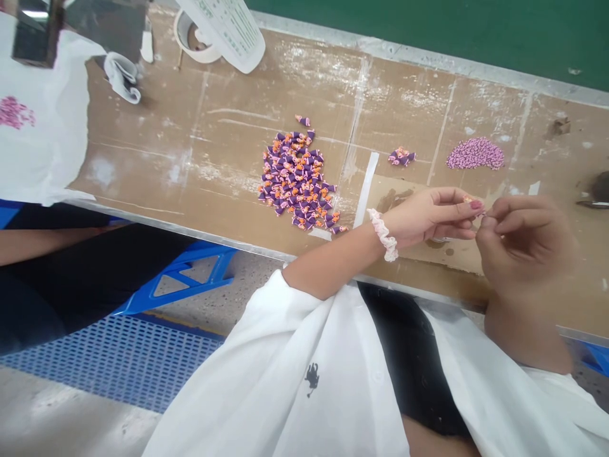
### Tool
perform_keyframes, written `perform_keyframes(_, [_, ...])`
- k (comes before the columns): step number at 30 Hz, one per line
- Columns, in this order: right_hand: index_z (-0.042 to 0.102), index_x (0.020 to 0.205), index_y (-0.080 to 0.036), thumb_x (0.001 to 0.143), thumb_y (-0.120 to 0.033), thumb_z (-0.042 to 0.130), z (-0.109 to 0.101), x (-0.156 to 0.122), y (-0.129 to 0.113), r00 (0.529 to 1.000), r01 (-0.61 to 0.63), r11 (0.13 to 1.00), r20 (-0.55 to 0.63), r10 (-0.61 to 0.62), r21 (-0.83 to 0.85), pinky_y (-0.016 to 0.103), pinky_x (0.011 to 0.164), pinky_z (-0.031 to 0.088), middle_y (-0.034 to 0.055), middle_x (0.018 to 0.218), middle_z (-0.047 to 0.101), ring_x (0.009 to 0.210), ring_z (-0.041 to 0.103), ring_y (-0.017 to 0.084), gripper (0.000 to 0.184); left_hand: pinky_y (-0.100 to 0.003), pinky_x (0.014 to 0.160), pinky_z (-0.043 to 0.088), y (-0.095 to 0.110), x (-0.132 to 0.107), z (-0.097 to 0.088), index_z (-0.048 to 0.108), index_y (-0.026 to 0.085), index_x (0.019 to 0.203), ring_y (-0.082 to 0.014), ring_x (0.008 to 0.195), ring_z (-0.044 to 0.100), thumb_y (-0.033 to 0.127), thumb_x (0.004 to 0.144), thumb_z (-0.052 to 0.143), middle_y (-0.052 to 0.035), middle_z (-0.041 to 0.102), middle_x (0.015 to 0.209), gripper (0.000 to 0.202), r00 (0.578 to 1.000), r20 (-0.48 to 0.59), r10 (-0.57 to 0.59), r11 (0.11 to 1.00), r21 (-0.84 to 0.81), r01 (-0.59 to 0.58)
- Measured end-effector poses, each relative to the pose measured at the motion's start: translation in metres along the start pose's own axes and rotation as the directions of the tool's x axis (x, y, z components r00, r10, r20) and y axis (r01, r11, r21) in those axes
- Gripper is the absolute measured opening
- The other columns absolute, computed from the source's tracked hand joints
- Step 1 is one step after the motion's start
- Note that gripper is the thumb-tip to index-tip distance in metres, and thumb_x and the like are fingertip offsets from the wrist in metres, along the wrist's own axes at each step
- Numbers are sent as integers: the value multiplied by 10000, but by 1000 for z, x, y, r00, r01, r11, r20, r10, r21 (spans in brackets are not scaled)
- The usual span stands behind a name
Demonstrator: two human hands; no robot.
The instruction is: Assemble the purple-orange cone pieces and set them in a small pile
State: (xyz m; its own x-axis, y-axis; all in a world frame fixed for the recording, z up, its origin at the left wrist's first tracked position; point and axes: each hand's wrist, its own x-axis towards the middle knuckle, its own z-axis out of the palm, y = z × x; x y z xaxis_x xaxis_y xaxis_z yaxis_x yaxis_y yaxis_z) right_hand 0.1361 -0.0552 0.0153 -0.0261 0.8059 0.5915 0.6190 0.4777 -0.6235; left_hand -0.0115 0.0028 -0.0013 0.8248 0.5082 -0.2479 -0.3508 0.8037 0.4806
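Observation:
My left hand [438, 216], with a pale scrunchie on its wrist, is pinched on a small orange-and-pink piece [468, 199], mostly hidden by the fingers. My right hand [523, 238], blurred by motion, has thumb and index finger pressed together against the left fingertips; whatever lies between them is too small to make out. Just beyond the hands lies a pile of tiny pink-purple pieces [476, 154]. A small cluster of orange, pink and purple pieces [401, 157] lies beyond my left wrist. Farther left spreads a large pile of similar purple cone-shaped pieces [297, 181].
White tape strips [366, 189] mark the brown tabletop [228, 165]. A white bottle [233, 32] and a tape roll [183, 38] are at the back left. Another person's arm [47, 244] shows at left, near a white cloth [52, 133]. A dark object [600, 187] sits at right.

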Motion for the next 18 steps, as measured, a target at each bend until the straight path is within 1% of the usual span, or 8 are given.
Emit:
perform_keyframes(2, [487, 742, -211, 686, -17, 652, 0, 0, -1, 1000, -1, 1000, -2, 1, -5, 282, 571, 478, -13, 780, 576, 701, 594, 119, 260, -163, 662, 525, 0, 0, -1, 550, 115, 789, -14, 601, 609, 250, 779, 719, 56, 601, 637, 217, 1000, 3, 0, 1000, 1, 0])
perform_keyframes(6, [486, 740, -213, 693, -16, 647, 0, 0, -4, 1000, -18, 999, -7, 18, -27, 284, 571, 481, -12, 778, 578, 702, 591, 121, 259, -170, 664, 533, -1, 0, -1, 558, 115, 779, -16, 606, 604, 351, 641, 815, 62, 603, 641, 375, 1000, -1, 2, 1000, 11, -2])
perform_keyframes(8, [485, 743, -216, 700, -21, 643, 0, 0, -5, 999, -32, 999, -10, 32, -16, 288, 576, 486, -14, 777, 576, 703, 592, 123, 255, -173, 662, 535, -1, 0, 0, 558, 114, 774, -13, 607, 594, 381, 596, 833, 64, 604, 650, 422, 1000, -10, 18, 1000, 10, -18])
perform_keyframes(13, [495, 756, -217, 706, -23, 634, 1, -2, -5, 997, -75, 997, -7, 75, 1, 288, 599, 493, -12, 791, 579, 724, 595, 125, 243, -184, 667, 533, -2, -3, 3, 553, 115, 774, -16, 617, 593, 382, 593, 835, 62, 604, 657, 429, 999, -19, 27, 1000, -5, -27])
perform_keyframes(16, [510, 749, -216, 682, -23, 640, -1, -2, -4, 998, -59, 998, 1, 59, -6, 286, 580, 483, -10, 789, 589, 716, 600, 133, 243, -192, 668, 529, -4, -4, 4, 547, 118, 776, -23, 616, 598, 378, 603, 831, 58, 605, 654, 422, 1000, -13, 24, 999, -25, -24])
perform_keyframes(18, [515, 746, -218, 668, -26, 640, -2, -1, -4, 999, -43, 999, 12, 43, -9, 277, 546, 458, -11, 777, 591, 698, 598, 136, 242, -194, 673, 522, -5, -4, 4, 543, 122, 782, -26, 613, 604, 359, 644, 812, 55, 607, 652, 385, 1000, -8, 14, 999, -42, -15])
